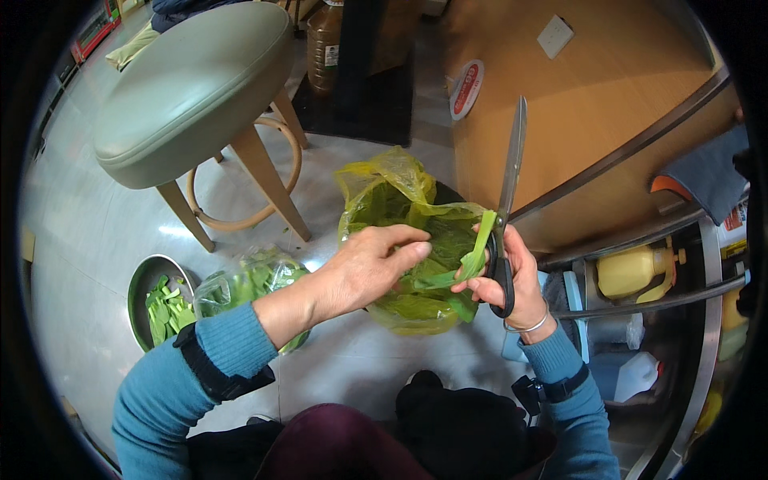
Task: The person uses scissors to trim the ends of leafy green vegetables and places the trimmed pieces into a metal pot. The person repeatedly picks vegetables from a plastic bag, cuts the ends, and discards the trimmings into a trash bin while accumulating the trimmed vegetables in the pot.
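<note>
My right hand (519, 270) grips black-handled scissors (510, 174), their long blades together and pointing away from me. Between that hand's fingers is also a leafy green vegetable stalk (480, 252), its pale end up by the scissors' pivot. My left hand (384, 255) hovers over a yellow plastic bag (396, 162), thumb and fingers slightly apart, with nothing visible in it. Green leaves lie inside this bag, which appears to line a dark round bin. A clear plastic bag of greens (252, 279) sits on the floor beyond my left forearm, which partly hides it.
At left, a metal bowl (135, 306) holds cut greens. A padded stool (198, 102) with wooden legs stands ahead of it. To the right are a wooden panel (600, 108) and a metal-edged shelf with a yellow jug (627, 273) and a white jug (639, 375).
</note>
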The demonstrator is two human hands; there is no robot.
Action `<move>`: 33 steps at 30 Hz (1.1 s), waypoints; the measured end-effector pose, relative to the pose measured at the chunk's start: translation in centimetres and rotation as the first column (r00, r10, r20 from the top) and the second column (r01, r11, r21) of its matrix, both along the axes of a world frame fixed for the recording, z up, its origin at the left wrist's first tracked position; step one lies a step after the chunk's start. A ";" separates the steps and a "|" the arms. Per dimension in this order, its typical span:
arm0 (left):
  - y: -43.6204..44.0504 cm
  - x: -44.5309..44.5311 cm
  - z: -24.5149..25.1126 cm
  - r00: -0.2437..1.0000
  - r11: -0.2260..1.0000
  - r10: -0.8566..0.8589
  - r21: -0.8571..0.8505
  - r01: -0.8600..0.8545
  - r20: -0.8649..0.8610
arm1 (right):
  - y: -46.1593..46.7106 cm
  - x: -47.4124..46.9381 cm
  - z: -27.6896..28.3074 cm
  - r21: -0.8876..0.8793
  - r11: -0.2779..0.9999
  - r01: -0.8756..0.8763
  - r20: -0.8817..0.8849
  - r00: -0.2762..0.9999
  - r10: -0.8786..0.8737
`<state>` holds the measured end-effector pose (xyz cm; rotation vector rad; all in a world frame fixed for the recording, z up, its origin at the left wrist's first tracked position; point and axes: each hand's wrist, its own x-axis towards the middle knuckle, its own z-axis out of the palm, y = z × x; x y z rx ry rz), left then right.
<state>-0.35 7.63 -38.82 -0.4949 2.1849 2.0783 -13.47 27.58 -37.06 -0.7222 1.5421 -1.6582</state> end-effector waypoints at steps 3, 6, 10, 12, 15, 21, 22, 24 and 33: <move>0.9 0.3 0.9 0.987 0.904 -0.147 0.413 0.109 0.063 | -0.3 0.2 -0.4 -0.021 0.997 -0.077 -0.025 0.997 0.077; 0.5 1.3 1.3 0.997 0.996 -0.081 0.040 0.080 0.006 | -0.7 0.1 -0.5 0.009 0.997 -0.071 -0.098 0.993 0.072; -1.5 3.9 1.4 0.988 0.960 0.034 -0.271 -0.075 -0.151 | -1.2 0.3 -0.4 0.026 0.999 -0.021 -0.105 0.994 0.024; -2.6 5.7 1.2 0.979 0.930 0.043 -0.351 -0.111 -0.197 | -1.5 0.6 -0.5 0.065 0.998 0.015 -0.101 0.995 -0.008; -4.4 9.0 0.2 0.983 0.978 0.180 0.098 -0.182 0.028 | -2.1 1.3 -0.7 0.139 0.987 0.077 -0.137 0.989 -0.057; -8.1 17.6 -2.7 0.828 0.751 0.544 0.363 -0.552 0.132 | -3.0 2.0 -0.9 0.235 0.948 0.215 -0.202 0.965 -0.169; -8.8 19.6 -2.9 0.788 0.705 0.596 0.368 -0.606 0.155 | -3.0 2.2 -1.0 0.280 0.921 0.272 -0.255 0.946 -0.202; -9.9 24.4 -2.8 0.693 0.613 0.701 0.353 -0.706 0.170 | -2.9 2.2 -1.4 0.268 0.923 0.277 -0.338 0.924 -0.179; -20.5 41.8 -7.0 0.388 0.417 0.909 -0.371 -0.830 0.155 | -4.4 1.4 -3.0 0.155 0.969 0.193 -0.450 0.887 -0.105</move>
